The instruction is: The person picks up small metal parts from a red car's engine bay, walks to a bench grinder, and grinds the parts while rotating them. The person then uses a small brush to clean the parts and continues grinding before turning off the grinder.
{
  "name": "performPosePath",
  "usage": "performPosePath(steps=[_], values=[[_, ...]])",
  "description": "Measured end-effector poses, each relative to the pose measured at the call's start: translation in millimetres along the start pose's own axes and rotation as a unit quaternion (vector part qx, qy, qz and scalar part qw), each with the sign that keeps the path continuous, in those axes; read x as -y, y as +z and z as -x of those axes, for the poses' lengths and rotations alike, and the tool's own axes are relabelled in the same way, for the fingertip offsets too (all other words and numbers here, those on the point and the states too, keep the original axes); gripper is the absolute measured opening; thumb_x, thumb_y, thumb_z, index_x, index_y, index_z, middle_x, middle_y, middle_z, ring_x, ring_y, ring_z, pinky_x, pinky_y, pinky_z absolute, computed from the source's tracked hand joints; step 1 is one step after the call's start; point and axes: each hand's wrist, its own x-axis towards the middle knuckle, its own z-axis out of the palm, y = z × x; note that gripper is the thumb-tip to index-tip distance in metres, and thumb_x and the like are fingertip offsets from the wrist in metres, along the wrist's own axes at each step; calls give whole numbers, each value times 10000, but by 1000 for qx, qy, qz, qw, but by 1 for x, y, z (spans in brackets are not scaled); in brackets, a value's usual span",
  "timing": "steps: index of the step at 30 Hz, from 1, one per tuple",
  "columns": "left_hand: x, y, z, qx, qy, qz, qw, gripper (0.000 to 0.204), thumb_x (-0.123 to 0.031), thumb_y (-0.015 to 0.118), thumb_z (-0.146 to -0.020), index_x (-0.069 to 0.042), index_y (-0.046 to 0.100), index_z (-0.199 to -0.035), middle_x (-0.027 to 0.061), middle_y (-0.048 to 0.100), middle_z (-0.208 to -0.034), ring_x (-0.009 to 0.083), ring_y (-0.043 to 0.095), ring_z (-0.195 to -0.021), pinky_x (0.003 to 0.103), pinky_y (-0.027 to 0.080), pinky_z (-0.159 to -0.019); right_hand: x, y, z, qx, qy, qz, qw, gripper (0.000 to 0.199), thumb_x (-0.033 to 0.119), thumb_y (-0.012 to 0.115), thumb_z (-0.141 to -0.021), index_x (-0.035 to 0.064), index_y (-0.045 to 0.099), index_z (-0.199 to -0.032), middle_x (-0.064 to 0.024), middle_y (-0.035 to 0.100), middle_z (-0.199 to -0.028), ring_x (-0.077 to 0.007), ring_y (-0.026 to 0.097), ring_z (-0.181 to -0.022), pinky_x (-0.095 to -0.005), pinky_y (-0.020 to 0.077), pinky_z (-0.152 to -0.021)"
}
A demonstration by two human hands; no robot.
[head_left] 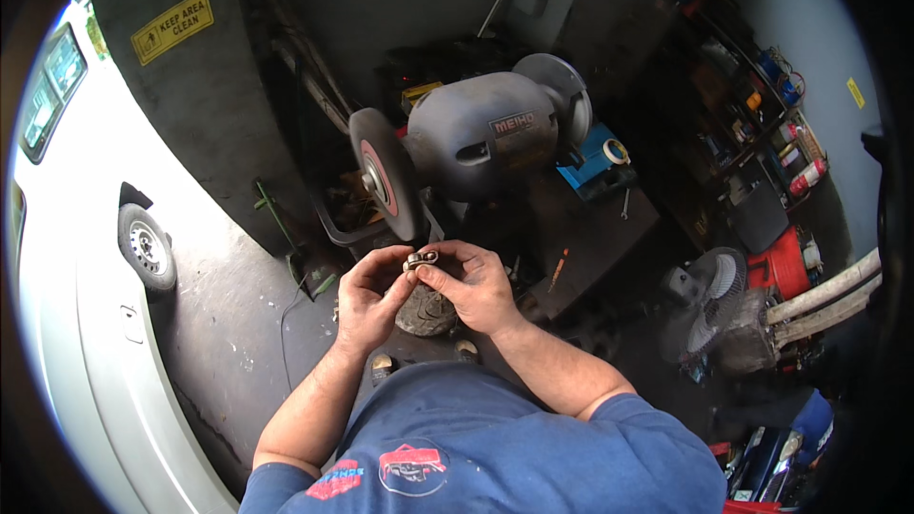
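Observation:
A small metal part (pixel 420 259) with rounded ends, perhaps a link or bracket, is pinched between the fingertips of both my hands. My left hand (pixel 369 293) grips its left end with thumb and fingers. On the other side my right hand (pixel 473 284) holds it, thumb pressed along the lower edge. The part's exact kind is too small to make out. Just beyond my fingers stands a grey bench grinder (pixel 490 124). Its near-left wheel (pixel 381 174), dark with a reddish centre, is apart from the part in my hands.
Below my hands is the round grinder base (pixel 426 312). To the right, a dark bench (pixel 609 238) bears a blue case (pixel 595 167), a wrench (pixel 625 205) and an orange marker (pixel 558 269). A fan (pixel 716 290) stands farther right. A white vehicle (pixel 86 324) is parked at left.

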Motion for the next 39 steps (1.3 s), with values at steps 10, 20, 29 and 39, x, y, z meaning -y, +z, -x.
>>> performPosePath(steps=[10,20,29,39], values=[[6,-8,3,2,-36,33,999,214,-97,698,-884,39,648,-1041,70,686,-963,117,636,-887,262,515,-824,-1,3,0,6,23,15,1000,228,80,683,-900,-32,629,-1092,-75,686,-973,-112,657,-861,-235,554,-784],[0,-16,-17,-93,0,-155,984,210,-150,712,-849,40,662,-924,59,684,-823,100,620,-778,260,506,-740,-19,13,-23,-4,178,-196,964,220,191,696,-905,36,666,-1057,-46,681,-988,-132,649,-922,-269,539,-816],[-5,-21,-26,-86,-35,-90,992,170,-112,711,-848,45,653,-869,57,685,-795,96,619,-735,252,511,-708,-23,19,-28,-18,214,-222,951,185,209,701,-901,68,682,-1020,-25,687,-975,-123,648,-900,-256,525,-814],[-3,-20,4,-73,167,-155,971,180,-15,735,-786,11,650,-943,90,652,-921,150,627,-850,272,501,-787,-17,24,-8,68,149,-274,948,217,127,631,-942,60,656,-1147,-35,681,-1045,-130,640,-977,-289,531,-854]])
